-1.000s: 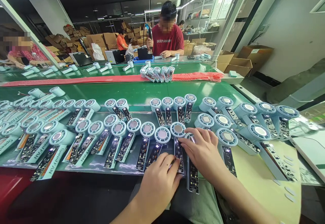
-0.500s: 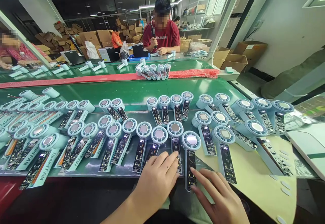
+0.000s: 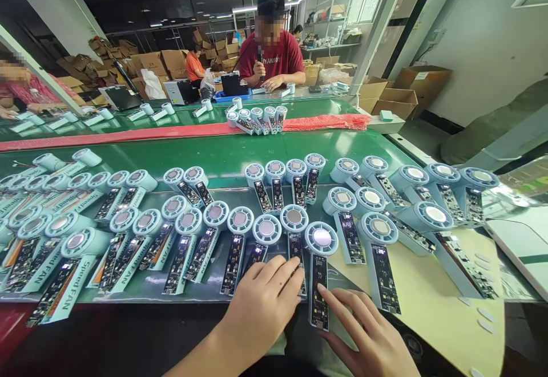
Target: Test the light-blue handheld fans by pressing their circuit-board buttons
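Rows of open fan units [image 3: 128,240] fill the tabletop's [image 3: 222,157] left and middle. At its near edge, the left hand [image 3: 268,297] rests flat, fingers spread on one unit's circuit board [image 3: 295,257]; beside it, the right hand [image 3: 368,331], open, touches the lit fan [image 3: 320,268]. More units [image 3: 428,211] wait rightward.

Both forearms are bare, with no sleeve reaching the wrist. The left hand [image 3: 261,303] and right hand [image 3: 370,337] wear no gloves, rings, watch or wristband; fingernails are short and unpainted.

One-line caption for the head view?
Left hand and right hand rest on open fan handles among rows of fans.
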Demonstrator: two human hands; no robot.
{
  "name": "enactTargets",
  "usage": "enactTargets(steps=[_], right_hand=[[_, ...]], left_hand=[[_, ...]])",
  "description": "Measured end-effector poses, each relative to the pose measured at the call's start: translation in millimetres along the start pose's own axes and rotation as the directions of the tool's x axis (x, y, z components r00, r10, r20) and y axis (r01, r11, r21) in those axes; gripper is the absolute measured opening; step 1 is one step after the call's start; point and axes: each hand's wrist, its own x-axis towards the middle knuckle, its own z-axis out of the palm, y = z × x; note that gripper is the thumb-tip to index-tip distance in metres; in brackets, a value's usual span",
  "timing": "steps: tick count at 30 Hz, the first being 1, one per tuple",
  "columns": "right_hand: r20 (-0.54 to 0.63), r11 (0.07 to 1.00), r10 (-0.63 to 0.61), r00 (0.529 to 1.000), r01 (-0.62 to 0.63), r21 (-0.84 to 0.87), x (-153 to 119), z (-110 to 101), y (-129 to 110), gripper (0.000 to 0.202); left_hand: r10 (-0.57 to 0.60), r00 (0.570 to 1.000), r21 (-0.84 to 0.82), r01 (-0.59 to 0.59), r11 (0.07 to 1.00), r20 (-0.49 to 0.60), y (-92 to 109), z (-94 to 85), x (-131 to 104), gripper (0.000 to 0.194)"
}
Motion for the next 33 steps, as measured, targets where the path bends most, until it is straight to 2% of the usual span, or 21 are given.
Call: enactTargets(steps=[5, 10, 15, 20, 27, 33], right_hand=[[0.049, 0.999, 0.035, 0.998, -0.037, 0.027, 4, -5, 3, 0.057], [0.067, 1.0, 0.005, 0.998, -0.004, -0.018, 13, -11, 4, 0.051], [0.054, 0.989, -0.045, 0.997, 0.053, -0.137, 22, -20, 0, 0.048], [0.041, 0.968, -0.062, 0.997, 0.07, -0.243, 31, -30, 0, 0.046], [0.036, 0.974, -0.005, 0.999, 0.013, -0.228, 31, -30, 6, 0.048], [0.035, 0.983, 0.002, 0.999, 0.004, -0.184, 30, -28, 8, 0.047]], left_hand=[[0.006, 0.999, 0.02, -0.007, 1.0, 0.043, -2, -1.7, 2, 0.04], [-0.02, 0.995, 0.006, 0.02, 1.0, 0.095, -2, -1.5, 6, 0.043], [-0.06, 0.992, -0.085, 0.069, 0.994, 0.109, -4, -2.1, 10, 0.047], [-0.043, 0.99, -0.134, 0.06, 0.989, 0.131, -7, -3.9, 11, 0.05], [-0.033, 0.99, -0.129, 0.051, 0.99, 0.136, -8, -6.7, 12, 0.049], [-0.057, 0.971, -0.179, 0.1, 0.979, 0.231, -9, -5.9, 12, 0.048]])
